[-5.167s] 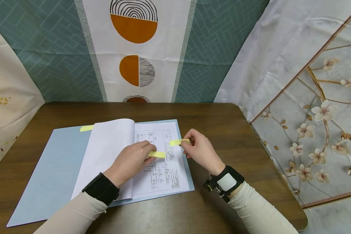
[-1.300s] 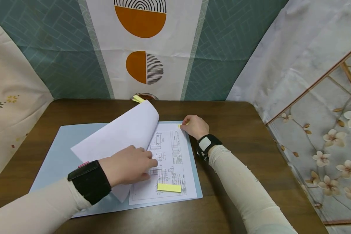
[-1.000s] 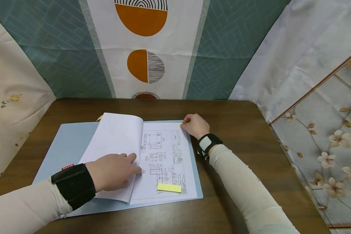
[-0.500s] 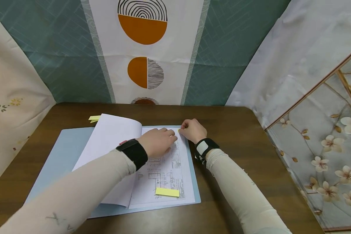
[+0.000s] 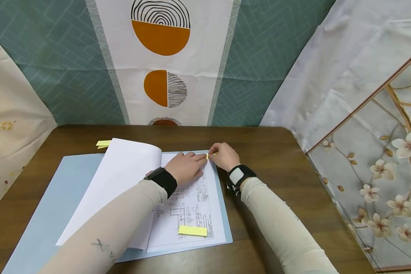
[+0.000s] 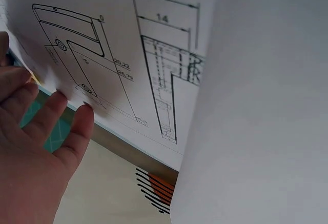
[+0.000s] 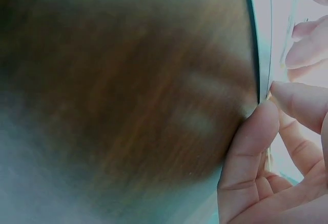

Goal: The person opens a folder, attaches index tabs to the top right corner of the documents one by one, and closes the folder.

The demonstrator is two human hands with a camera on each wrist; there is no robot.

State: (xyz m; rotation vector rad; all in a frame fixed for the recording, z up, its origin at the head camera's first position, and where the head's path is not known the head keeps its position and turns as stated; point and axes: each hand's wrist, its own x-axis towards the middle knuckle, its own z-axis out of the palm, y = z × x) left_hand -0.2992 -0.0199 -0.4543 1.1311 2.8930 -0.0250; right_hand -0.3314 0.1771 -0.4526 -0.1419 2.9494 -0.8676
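Note:
A blue folder lies open on the table, holding a sheet with technical drawings. My right hand pinches a yellow sticky strip at the sheet's top right corner, thumb against bent fingers; most of the strip is hidden. Right beside it, my left hand rests on the upper part of the sheet with fingers extended toward the strip. In the left wrist view those fingers are spread along the paper's edge. A second yellow sticky strip lies across the lower part of the drawing.
A white page is turned over to the left, curving at the binding, with yellow tabs sticking out past its top edge. Brown wooden table surrounds the folder. Patterned cloths hang behind and to the right.
The left hand has left its yellow strip on the sheet's lower part, and the page has settled to the left. That hand then moved up beside the right hand, which stays at the corner.

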